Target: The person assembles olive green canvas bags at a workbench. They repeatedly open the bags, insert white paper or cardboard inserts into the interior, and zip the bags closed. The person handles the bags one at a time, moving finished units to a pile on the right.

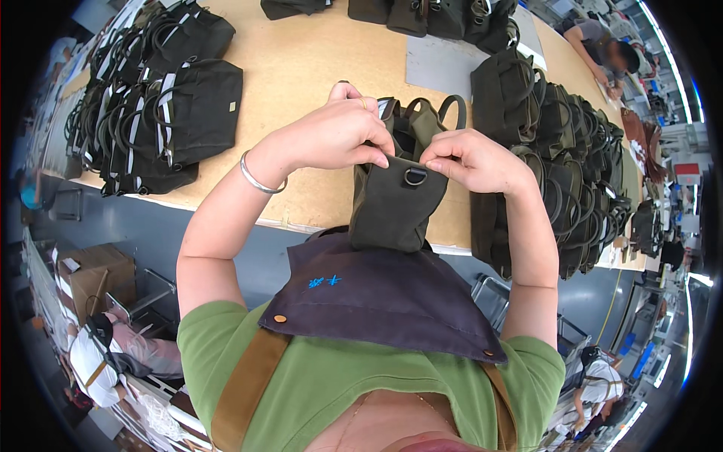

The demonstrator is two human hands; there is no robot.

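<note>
A dark olive handbag (395,207) stands at the table's near edge, its narrow end toward me. My left hand (343,132) pinches the left corner of the bag's top edge between thumb and fingers. At the right corner of that same edge, my right hand (471,160) has its fingertips closed on the fabric. Between the two hands a metal D-ring (415,176) hangs from a short tab on the bag's end. Behind them rise the bag's handles (453,111), with the opening between. My hands partly cover the bag's upper sides.
Many dark handbags stand packed in rows on the left (199,113) and on the right (508,98) of the tan table (301,53). More bags (410,15) line the far side, near a grey sheet (444,60). A person (602,49) leans over the table at far right.
</note>
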